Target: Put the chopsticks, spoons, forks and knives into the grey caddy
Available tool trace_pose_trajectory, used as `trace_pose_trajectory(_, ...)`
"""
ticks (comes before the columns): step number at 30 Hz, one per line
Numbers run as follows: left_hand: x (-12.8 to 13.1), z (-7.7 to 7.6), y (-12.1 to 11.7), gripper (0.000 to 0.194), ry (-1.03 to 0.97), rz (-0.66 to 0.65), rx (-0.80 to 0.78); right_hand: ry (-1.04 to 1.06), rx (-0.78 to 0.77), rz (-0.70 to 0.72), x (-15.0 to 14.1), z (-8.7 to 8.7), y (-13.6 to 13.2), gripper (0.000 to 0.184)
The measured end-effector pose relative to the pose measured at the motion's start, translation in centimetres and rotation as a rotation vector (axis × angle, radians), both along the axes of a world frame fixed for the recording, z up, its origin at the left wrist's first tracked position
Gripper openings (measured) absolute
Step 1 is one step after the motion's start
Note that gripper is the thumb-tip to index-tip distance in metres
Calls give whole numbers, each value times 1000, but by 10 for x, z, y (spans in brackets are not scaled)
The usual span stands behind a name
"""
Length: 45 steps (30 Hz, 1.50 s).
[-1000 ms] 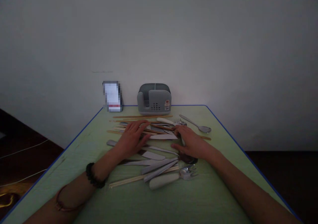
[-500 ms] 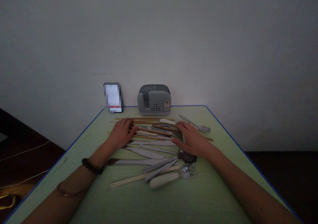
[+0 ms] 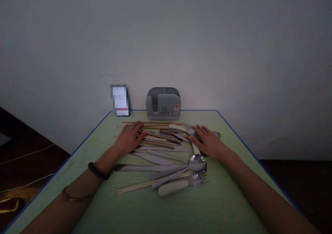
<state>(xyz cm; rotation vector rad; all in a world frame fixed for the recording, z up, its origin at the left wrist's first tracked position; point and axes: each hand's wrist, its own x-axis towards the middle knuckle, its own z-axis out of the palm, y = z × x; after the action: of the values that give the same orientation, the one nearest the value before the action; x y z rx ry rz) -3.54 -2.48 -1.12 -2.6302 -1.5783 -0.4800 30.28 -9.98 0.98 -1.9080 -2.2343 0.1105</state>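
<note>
Across the table lies a loose spread of cutlery. My left hand (image 3: 129, 136) rests with fingers stretched out over the left ends of several wooden chopsticks (image 3: 158, 144). Out flat on the right side of the spread is my right hand (image 3: 207, 140), beside a white-handled fork (image 3: 178, 127) and partly over other pieces. A spoon (image 3: 197, 162) with a shiny bowl lies below it. Nearer me are several table knives (image 3: 153, 159), pale chopsticks (image 3: 137, 188) and another fork (image 3: 173, 187) with a thick pale handle. The pieces under both hands are partly hidden.
A grey cutlery holder (image 3: 168, 106) with a sticker stands against the wall at the back. Left of it a phone (image 3: 120, 100), its screen blurred, leans upright. The pale green table (image 3: 207, 206) has a blue edge.
My right hand has shifted right, uncovering the fork head and the spoon bowl, and now covers much of the spoon at far right. My left hand stays on the chopsticks. The view shifted slightly.
</note>
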Motion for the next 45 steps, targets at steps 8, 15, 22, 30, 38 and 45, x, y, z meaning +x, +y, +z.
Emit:
trace_pose_trajectory(8,0,-2,2,44,-68,-24,33,48,42,35,0,2,-1,62)
trace_pose_trajectory(15,2,2,0,40,-107,-50,43,145,67,114,-6,2,0,49)
trace_pose_trajectory(22,29,43,-52,46,-104,-534,-140,138,168,256,-19,31,-15,55)
trace_pose_trajectory(30,66,41,-95,65,3,-749,-282,183,-76,551,-40,30,-32,86)
trace_pose_trajectory(38,61,34,-89,61,38,-725,-268,165,-179,433,-26,25,-22,100)
trace_pose_trajectory(45,61,28,-88,51,7,-719,-224,168,-146,377,-11,26,-12,86)
